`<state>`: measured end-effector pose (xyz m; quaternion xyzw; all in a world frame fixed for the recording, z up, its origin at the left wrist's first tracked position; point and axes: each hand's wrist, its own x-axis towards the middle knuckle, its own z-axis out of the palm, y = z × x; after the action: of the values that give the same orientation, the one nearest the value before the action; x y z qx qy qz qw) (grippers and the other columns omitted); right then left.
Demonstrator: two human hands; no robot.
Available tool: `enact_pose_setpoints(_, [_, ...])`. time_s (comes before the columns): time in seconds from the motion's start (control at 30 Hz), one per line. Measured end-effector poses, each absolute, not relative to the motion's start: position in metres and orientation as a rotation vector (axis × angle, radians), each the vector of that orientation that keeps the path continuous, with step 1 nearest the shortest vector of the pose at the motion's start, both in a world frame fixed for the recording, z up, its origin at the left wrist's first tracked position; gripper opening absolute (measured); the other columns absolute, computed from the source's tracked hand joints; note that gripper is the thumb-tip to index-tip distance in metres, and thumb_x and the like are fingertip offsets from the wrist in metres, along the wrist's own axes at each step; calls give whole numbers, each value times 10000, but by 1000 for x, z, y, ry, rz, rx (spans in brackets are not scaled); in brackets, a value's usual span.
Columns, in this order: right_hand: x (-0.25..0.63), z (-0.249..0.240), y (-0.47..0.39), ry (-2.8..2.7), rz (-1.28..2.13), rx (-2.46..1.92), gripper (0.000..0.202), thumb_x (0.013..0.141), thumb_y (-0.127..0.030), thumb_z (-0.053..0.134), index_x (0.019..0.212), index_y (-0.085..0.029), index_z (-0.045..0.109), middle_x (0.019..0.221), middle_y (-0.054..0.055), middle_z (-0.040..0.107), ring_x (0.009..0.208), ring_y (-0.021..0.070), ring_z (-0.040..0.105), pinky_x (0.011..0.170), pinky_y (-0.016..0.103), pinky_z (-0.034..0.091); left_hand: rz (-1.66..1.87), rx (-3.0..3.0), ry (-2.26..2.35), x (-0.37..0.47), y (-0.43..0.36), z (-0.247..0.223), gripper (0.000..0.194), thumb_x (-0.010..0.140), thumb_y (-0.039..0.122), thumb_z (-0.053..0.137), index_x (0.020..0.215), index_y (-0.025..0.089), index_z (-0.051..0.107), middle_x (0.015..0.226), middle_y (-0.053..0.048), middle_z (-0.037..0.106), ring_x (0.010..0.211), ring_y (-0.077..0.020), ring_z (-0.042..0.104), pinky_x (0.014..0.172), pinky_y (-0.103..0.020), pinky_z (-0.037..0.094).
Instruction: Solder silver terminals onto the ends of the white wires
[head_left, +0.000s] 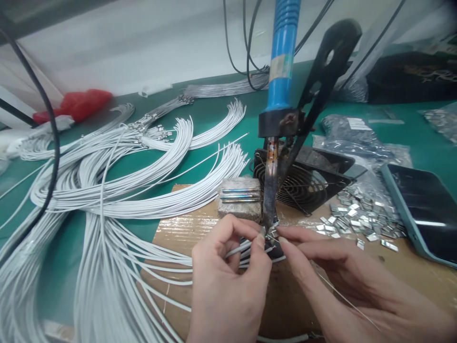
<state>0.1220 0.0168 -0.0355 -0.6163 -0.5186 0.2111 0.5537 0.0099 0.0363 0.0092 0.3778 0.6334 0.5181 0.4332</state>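
Observation:
My left hand (232,271) is closed in a pinch on a white insulated wire (240,248), its end close under the soldering iron's tip. The soldering iron (282,62), with a blue handle, hangs tip down in a black metal bracket (330,57). Opposite, my right hand (335,267) is closed too, thumb and forefinger together beside the tip. A thin strand of solder wire (350,303) runs across its palm side. Small bright metal shows between the fingertips, but its shape is mostly hidden. More white wire ends lie just beneath the fingers.
Bundles of white wires (143,186) spread over the left. Behind my hands stand a block with metal rods (240,208) and a black fan (303,186). Small metal pieces (357,216) and a phone (424,209) lie right. Cardboard (178,233) covers part of the green table.

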Motion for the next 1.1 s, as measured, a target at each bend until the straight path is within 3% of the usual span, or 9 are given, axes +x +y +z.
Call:
enact_pose_setpoints(0.2, [122,-35,16,-1217,557,-1448,87,863,-334,818,797,-307,768,949,-28,840,869,152,821,884,120,604,1244,980,1574,5,38,7,155,787,137,727,659,197,664,753,10,758,663,-114,685,572,-147,509])
enact_pose_setpoints(0.3, [121,-35,16,-1186,545,-1444,91,851,-295,826,789,-326,767,921,-61,836,853,122,814,871,80,582,1186,1024,1542,0,39,5,154,796,130,732,677,199,664,776,3,771,680,-120,705,591,-142,536])
enact_pose_setpoints(0.63, [119,-36,17,-1173,528,-1445,102,860,-337,811,787,-326,741,946,-75,827,872,109,802,874,76,578,1170,1039,1504,-3,38,2,136,815,157,734,708,208,665,806,-7,771,675,-123,696,574,-145,539])
enact_pose_setpoints(0.93, [126,-36,18,-1298,518,-1408,102,890,-295,793,814,-323,730,977,-86,831,882,90,807,854,51,570,1145,1010,1525,-1,38,2,117,817,199,732,734,215,651,667,9,697,619,-136,622,535,-174,485])
enact_pose_setpoints(1.1, [124,-37,19,-1284,486,-1435,105,889,-294,791,797,-304,740,975,-43,836,890,140,816,863,117,608,1137,1024,1542,-4,37,0,127,837,230,726,732,216,655,661,12,675,609,-123,552,506,-168,412])
